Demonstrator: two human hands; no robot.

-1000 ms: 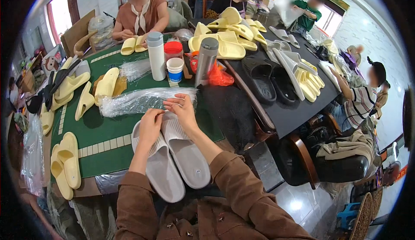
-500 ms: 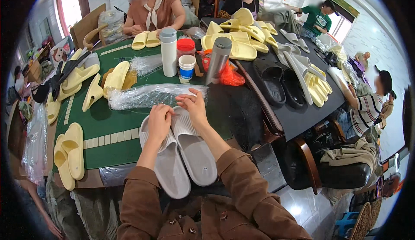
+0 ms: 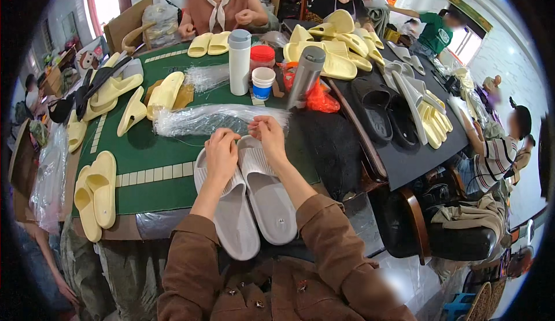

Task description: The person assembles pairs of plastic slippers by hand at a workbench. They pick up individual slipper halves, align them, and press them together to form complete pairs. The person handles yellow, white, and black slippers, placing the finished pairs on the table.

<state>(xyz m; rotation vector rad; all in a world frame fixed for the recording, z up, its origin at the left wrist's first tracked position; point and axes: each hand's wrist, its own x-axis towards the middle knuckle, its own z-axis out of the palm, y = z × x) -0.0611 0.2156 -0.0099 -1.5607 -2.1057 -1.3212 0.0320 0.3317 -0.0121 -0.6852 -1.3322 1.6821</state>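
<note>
A pair of grey slippers lies before me at the table's near edge, the left slipper (image 3: 238, 228) beside the right slipper (image 3: 272, 202), heels toward me. Over the left one's ribbed strap is my left hand (image 3: 222, 158), its fingers curled and closed; what they hold, if anything, is too small to make out. My right hand (image 3: 269, 138) is raised just above the toe of the right slipper, thumb and fingertips pinched together, and I cannot see what is between them. Just beyond both hands lies a bundle of thin clear plastic strands (image 3: 202, 120).
Yellow slippers (image 3: 98, 191) stand at the left of the green tabletop (image 3: 156, 191). A white bottle (image 3: 239, 63), a paper cup (image 3: 262, 84), a red-lidded jar (image 3: 262, 58) and a steel tumbler (image 3: 306, 78) stand beyond the strands. Co-workers sit around; a black chair (image 3: 399, 222) is at right.
My right hand's fingers, spread before, have come together in a pinch. My left hand stays over the left slipper's strap. The whole view has shifted slightly.
</note>
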